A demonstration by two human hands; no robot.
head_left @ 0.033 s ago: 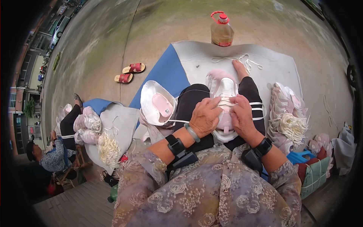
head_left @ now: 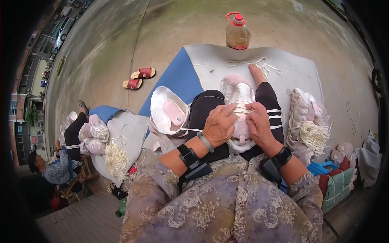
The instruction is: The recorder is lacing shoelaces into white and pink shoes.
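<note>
A pink and white sneaker lies across my lap between my knees, its toe pointing away from me. A cream shoelace crosses the sneaker's eyelets. My left hand is at the left eyelet row, fingers bent and pinched on the lace. From the right side, my right hand mirrors it, thumb and fingers closed on the lace at the right eyelets. The fingertips partly hide the lace. White bands circle my right thigh. Left of my lap sits a white pouch with a pink insole-like piece inside.
Stacked sneakers with a bundle of cream laces lie to my right. More laces and sneakers lie on a mat at left, near another person. Red slippers and a red-capped jug stand farther out.
</note>
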